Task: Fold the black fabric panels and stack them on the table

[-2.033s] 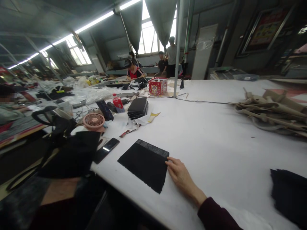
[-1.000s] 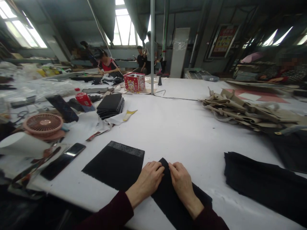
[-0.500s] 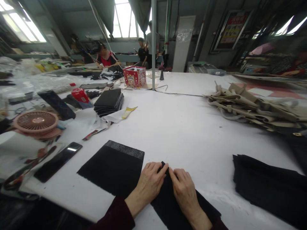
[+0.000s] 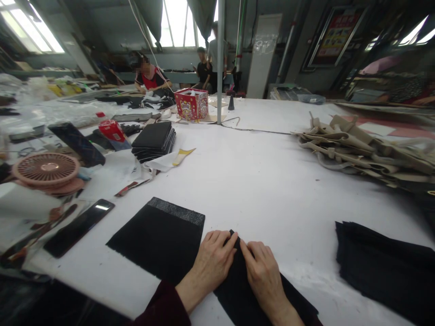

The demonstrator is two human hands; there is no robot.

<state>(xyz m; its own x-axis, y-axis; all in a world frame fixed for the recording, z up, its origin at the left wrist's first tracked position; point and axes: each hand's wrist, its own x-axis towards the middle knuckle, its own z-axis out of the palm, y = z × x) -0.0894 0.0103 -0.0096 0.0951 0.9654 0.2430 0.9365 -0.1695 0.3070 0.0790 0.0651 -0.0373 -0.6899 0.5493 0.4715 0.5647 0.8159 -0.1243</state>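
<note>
A strip-like piece of black fabric (image 4: 235,285) lies on the white table in front of me, its narrow far end under my fingertips. My left hand (image 4: 213,259) grips that end from the left, fingers curled and thumb pressed at the edge. From the right, my right hand (image 4: 264,270) has its fingers bent and the index fingertip pressing on the same end, close to my left fingertips. Beside my left hand a flat black fabric panel (image 4: 159,240) with a speckled grey band along its far edge lies partly under my left forearm.
A stack of black fabric (image 4: 384,271) lies at right, beige pieces (image 4: 353,147) behind it. At left are a phone (image 4: 79,228), a pink fan (image 4: 47,170) and folded black pieces (image 4: 152,138). A pole (image 4: 219,63) stands near a red box (image 4: 192,105). People work farther back.
The view has shifted slightly. Both hands stay at the far end of the black fabric piece, with hardly any movement of the fingers.
</note>
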